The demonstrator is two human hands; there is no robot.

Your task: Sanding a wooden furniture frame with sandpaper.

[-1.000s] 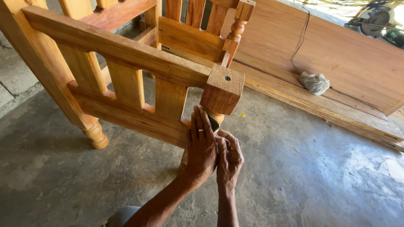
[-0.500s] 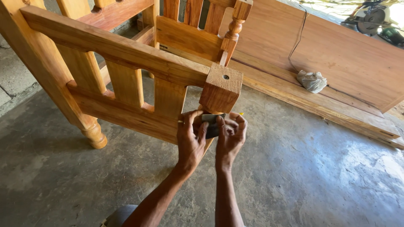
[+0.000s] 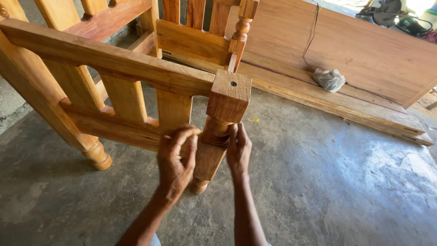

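Observation:
A varnished wooden frame with flat slats stands on its turned legs on the concrete floor. Its corner post has a square block on top and a turned neck below. My left hand is curled against the left side of that neck. On the right side lies my right hand, fingers straight and pressed to the wood. A darker strip of sandpaper seems to wrap round the neck between both hands; most of it is hidden.
A second slatted frame stands behind. Long wide boards lie at the back right with a crumpled pale bag and a dark cable on them. A circular saw sits at the top right. Bare concrete floor spreads to the right.
My hands moved apart from in front of the post to either side of its neck. The dark sandpaper, plain in my fingers before, is now mostly hidden. The view shifted slightly.

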